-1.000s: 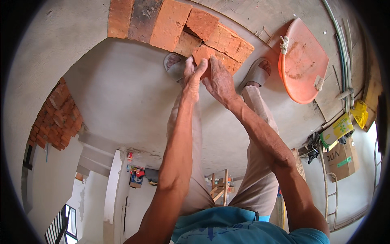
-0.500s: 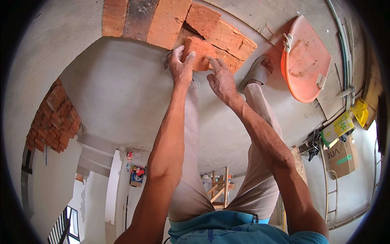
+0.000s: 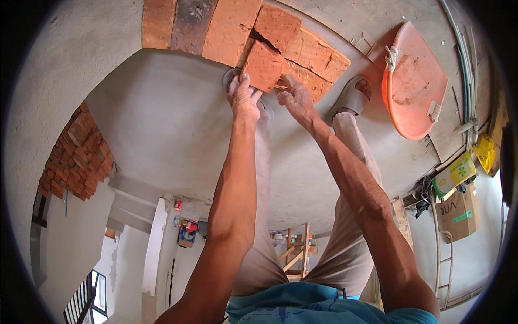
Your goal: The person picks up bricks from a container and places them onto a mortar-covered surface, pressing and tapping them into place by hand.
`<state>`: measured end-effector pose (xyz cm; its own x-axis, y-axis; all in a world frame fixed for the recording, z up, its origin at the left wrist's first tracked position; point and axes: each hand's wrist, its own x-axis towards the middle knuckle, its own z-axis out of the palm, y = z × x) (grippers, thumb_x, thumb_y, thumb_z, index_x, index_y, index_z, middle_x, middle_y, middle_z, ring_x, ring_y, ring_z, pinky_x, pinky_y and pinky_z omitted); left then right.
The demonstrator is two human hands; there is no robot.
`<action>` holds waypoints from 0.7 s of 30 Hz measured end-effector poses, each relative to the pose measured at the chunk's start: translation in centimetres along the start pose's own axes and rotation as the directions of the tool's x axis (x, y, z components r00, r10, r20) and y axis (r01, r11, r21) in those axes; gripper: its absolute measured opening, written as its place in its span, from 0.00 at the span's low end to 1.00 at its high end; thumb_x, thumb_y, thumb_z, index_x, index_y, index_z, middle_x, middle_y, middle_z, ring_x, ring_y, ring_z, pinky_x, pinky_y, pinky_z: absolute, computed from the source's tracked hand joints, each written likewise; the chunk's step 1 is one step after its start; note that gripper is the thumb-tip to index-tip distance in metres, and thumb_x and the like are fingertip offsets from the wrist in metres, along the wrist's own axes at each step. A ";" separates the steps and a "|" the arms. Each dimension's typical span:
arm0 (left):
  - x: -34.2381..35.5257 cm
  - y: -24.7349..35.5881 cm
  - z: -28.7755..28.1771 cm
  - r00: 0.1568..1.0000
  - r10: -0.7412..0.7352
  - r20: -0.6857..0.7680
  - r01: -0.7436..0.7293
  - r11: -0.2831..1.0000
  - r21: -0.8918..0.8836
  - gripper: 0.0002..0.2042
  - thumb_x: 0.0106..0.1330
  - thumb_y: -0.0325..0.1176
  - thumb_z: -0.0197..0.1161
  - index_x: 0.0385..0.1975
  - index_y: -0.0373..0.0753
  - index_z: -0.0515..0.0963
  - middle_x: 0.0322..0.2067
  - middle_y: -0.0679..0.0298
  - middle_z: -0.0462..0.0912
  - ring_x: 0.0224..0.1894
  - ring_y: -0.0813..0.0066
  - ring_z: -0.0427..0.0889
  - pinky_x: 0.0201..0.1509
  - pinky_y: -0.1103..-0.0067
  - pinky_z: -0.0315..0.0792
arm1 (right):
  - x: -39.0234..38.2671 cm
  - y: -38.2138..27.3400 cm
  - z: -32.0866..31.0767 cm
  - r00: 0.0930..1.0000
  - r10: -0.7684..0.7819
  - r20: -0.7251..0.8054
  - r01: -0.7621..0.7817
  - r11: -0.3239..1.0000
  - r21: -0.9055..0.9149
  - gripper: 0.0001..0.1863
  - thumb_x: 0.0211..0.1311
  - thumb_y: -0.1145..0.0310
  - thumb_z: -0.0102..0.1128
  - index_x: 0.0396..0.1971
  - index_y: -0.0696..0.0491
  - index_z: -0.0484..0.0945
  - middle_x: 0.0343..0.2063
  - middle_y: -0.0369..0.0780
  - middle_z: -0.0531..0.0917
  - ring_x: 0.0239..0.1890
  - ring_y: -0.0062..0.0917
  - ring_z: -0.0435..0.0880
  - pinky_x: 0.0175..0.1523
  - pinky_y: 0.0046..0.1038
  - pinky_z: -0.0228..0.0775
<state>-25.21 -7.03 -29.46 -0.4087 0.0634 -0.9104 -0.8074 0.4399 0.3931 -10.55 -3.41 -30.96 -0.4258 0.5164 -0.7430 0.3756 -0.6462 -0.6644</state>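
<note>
Your left hand (image 3: 244, 98) and right hand (image 3: 294, 100) reach out side by side, fingers closed on the near edge of a red brick (image 3: 265, 66). It sits tilted at the end of the brick row (image 3: 226, 27) on the concrete ledge (image 3: 162, 119). Beyond, to the right, lies an orange pan (image 3: 413, 81).

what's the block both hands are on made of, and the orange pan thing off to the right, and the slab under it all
The brick held by the left hand and right hand looks like fired clay: matt orange-red, rough, chipped edges. The orange pan seems moulded plastic: smooth, thin rim, smeared with grey residue, cord tied at the rim. The slab looks like bare concrete or cement: grey, dull, grainy.
</note>
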 end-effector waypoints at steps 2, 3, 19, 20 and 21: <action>-0.1 0.8 0.9 1.000 0.003 0.014 -0.003 1.000 -0.015 0.31 0.73 0.36 0.62 0.68 0.28 0.58 0.64 0.45 0.69 0.67 0.45 0.70 0.71 0.52 0.66 | 0.1 0.6 0.4 0.997 -0.035 -0.066 0.035 0.999 -0.002 0.34 0.51 0.76 0.50 0.64 0.63 0.69 0.47 0.53 0.84 0.40 0.37 0.85 0.49 0.33 0.77; 0.1 1.3 0.6 1.000 0.012 0.006 -0.012 1.000 -0.027 0.30 0.73 0.36 0.62 0.68 0.27 0.59 0.64 0.45 0.69 0.67 0.45 0.70 0.71 0.52 0.66 | -0.2 -0.5 0.9 0.997 -0.023 -0.068 0.025 0.999 0.037 0.34 0.50 0.76 0.50 0.64 0.63 0.69 0.46 0.54 0.84 0.40 0.38 0.85 0.50 0.34 0.77; 2.3 2.8 0.5 0.957 -0.228 0.180 0.260 0.949 -0.178 0.46 0.70 0.67 0.51 0.75 0.37 0.45 0.74 0.44 0.48 0.76 0.44 0.50 0.76 0.46 0.48 | 7.1 -8.1 -6.0 0.785 -0.573 -0.235 0.229 0.622 -0.749 0.26 0.56 0.75 0.55 0.59 0.56 0.74 0.51 0.54 0.80 0.49 0.51 0.82 0.53 0.44 0.75; 2.1 2.8 1.1 0.959 -0.219 0.181 0.250 0.953 -0.174 0.48 0.71 0.67 0.49 0.75 0.33 0.44 0.75 0.44 0.47 0.77 0.44 0.48 0.77 0.47 0.47 | 8.0 -8.4 -6.3 0.765 -0.617 -0.185 0.269 0.567 -0.779 0.26 0.56 0.75 0.55 0.59 0.56 0.74 0.51 0.54 0.80 0.51 0.50 0.81 0.53 0.44 0.75; 2.1 2.7 1.3 0.960 -0.211 0.182 0.242 0.956 -0.168 0.49 0.71 0.68 0.47 0.75 0.29 0.44 0.75 0.44 0.46 0.77 0.45 0.46 0.77 0.47 0.45 | 8.7 -8.6 -6.2 0.799 -0.570 -0.191 0.219 0.571 -0.791 0.27 0.56 0.75 0.55 0.59 0.56 0.74 0.51 0.53 0.80 0.51 0.50 0.81 0.54 0.44 0.75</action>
<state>-27.71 -4.52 -30.43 -0.1447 0.1305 -0.9808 -0.9419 0.2853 0.1770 -12.40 10.11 -32.21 -0.3974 0.8881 -0.2309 0.7727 0.1882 -0.6062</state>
